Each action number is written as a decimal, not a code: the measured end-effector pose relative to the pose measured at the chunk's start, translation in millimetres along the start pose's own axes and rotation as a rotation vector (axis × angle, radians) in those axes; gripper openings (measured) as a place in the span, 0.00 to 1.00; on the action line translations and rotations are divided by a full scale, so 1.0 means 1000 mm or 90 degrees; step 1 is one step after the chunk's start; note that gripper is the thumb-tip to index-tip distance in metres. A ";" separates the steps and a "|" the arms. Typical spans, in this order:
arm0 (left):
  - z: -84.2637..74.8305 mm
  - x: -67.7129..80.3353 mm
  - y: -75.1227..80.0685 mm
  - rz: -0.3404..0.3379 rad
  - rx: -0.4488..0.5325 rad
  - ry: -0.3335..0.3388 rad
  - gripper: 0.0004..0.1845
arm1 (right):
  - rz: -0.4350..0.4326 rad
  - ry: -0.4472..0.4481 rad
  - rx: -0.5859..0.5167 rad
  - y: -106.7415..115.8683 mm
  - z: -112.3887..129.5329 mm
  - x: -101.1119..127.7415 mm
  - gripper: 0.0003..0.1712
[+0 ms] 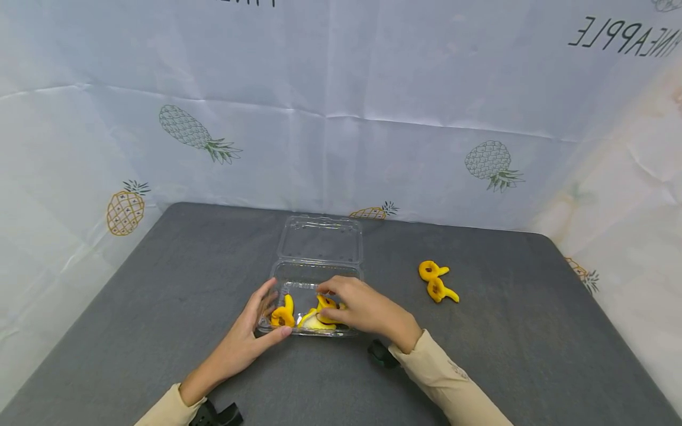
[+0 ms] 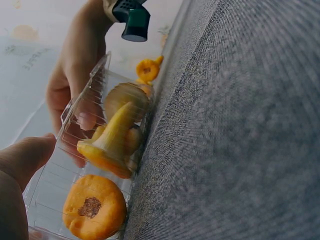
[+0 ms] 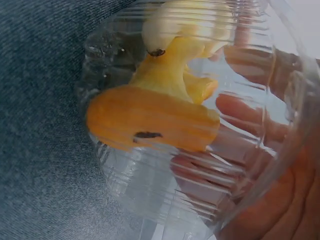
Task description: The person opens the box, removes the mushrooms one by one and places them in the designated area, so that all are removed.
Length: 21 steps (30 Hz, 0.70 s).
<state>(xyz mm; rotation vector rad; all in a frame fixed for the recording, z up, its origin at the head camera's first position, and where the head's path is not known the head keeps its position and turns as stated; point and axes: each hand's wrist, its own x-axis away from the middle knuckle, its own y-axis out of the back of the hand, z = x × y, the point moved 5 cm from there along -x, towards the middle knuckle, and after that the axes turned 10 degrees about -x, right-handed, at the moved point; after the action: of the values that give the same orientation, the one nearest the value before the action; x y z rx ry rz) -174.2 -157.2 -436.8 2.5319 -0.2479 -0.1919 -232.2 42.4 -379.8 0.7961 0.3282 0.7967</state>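
grey table (image 1: 160, 296), pineapple-print backdrop (image 1: 341, 118)

The clear box (image 1: 318, 278) sits mid-counter (image 1: 160, 284), its lid (image 1: 321, 238) folded back, so its mouth is reachable from above. Yellow pieces (image 1: 298, 316) crowd its near end; the far end is bare. Two loose pieces (image 1: 437, 281) lie well to the right, with open counter between.
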 end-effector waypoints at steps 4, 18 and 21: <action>0.000 0.000 0.000 0.001 0.005 0.001 0.48 | 0.012 -0.006 0.007 -0.001 0.000 -0.003 0.26; 0.001 0.000 0.000 0.001 0.001 -0.002 0.48 | 0.079 -0.027 0.024 -0.006 -0.002 -0.011 0.22; 0.001 0.000 0.000 0.002 0.004 -0.003 0.48 | 0.088 -0.026 0.026 -0.006 -0.001 -0.012 0.23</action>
<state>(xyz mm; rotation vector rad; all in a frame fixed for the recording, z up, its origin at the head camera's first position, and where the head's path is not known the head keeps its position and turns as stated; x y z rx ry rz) -173.8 -157.5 -437.7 2.5368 -0.2550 -0.1953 -237.9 32.1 -385.1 0.8795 0.2550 0.9044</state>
